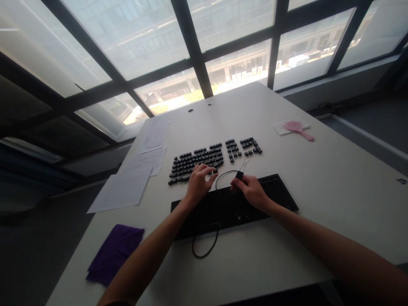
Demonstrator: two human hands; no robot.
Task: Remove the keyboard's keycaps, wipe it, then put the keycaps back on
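Note:
Rows of loose black keycaps [197, 159] are laid out on the white table in a keyboard's pattern. My left hand [200, 182] is at the near edge of these rows, thumb and forefinger curled around a dark keycap [215, 171]. In my right hand [251, 191] is a black keycap puller [239, 174], its two thin wire prongs pointing away from me. Both forearms reach over a black keyboard [223, 208], which lies slightly tilted across the table. Its cable [205, 256] loops out at the near side; a dark cord [223, 174] also arcs beside the puller.
Sheets of paper [123, 191] spread along the table's left edge. A folded purple cloth [116, 253] lies at the near left. Toward the right, a pink hairbrush [298, 128] rests partly on a clear wrapper [280, 128]. Large windows [236, 59] stand beyond the table.

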